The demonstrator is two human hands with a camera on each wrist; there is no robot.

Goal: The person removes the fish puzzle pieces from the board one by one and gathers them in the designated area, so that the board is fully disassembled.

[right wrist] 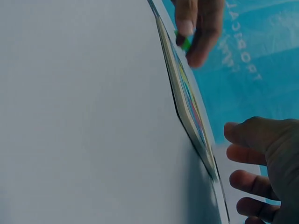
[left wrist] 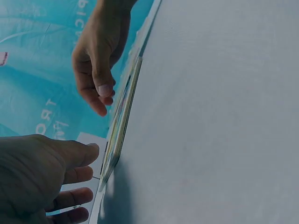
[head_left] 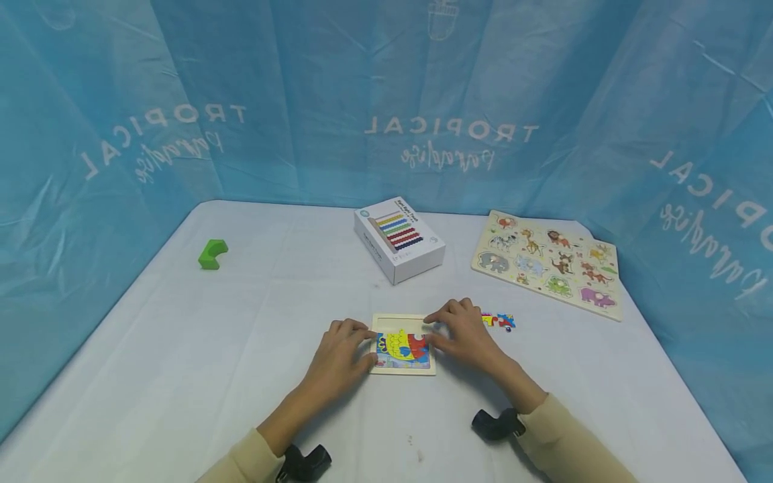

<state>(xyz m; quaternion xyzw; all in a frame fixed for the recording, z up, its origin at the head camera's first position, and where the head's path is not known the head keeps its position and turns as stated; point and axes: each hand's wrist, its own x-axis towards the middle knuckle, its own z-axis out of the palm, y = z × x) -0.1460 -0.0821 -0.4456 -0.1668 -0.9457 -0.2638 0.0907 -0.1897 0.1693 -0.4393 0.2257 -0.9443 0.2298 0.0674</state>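
A small wooden puzzle tray [head_left: 403,373] lies before me in the head view. Joined yellow, red and blue puzzle pieces [head_left: 398,347] fill its nearer part; bare wood shows at the far part. My left hand [head_left: 338,359] is at the tray's left side, fingertips by the rim. On the right side, my right hand [head_left: 465,341] reaches to the edge with loosely bent fingers. Both wrist views show the left hand [left wrist: 42,172] and right hand [right wrist: 275,158] with spread fingers and nothing held. Loose puzzle pieces [head_left: 504,320] lie beyond the right hand, partly hidden by it.
A white box [head_left: 404,248] printed with coloured rows stands behind the tray. At the back right lies an animal peg board [head_left: 543,258]. A green curved block [head_left: 211,255] sits at the far left. Blue printed cloth [head_left: 302,100] surrounds the white table [head_left: 241,376].
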